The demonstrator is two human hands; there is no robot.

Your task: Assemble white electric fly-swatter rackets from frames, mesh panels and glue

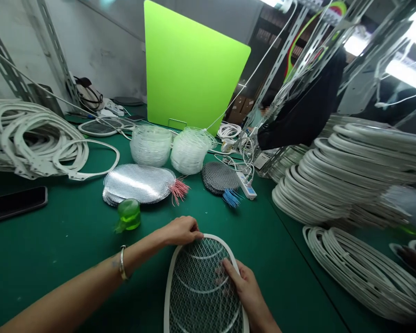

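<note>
An oval mosquito swatter head (203, 289), with a white rim, diamond mesh and pale curved ribs, is tilted up over the green table at the bottom middle. My left hand (182, 230) pinches at the top of its rim, fingers closed; whether something small is also between them I cannot tell. Around the right side of the rim my right hand (247, 289) is closed, its thumb on the mesh and its fingers behind. Beyond lie silvery mesh sheets (138, 182) with pink wires and dark mesh sheets (219, 177) with blue wires. A green tape roll (129, 215) is left of my left hand.
Two stacks of clear rings (150, 145) stand before an upright lime-green board (190, 64). White frames are heaped at left (34, 138) and stacked high at right (343, 175). A phone (15, 204) lies at left, a power strip (246, 186) behind. Part of another person's hand (414, 261) shows far right.
</note>
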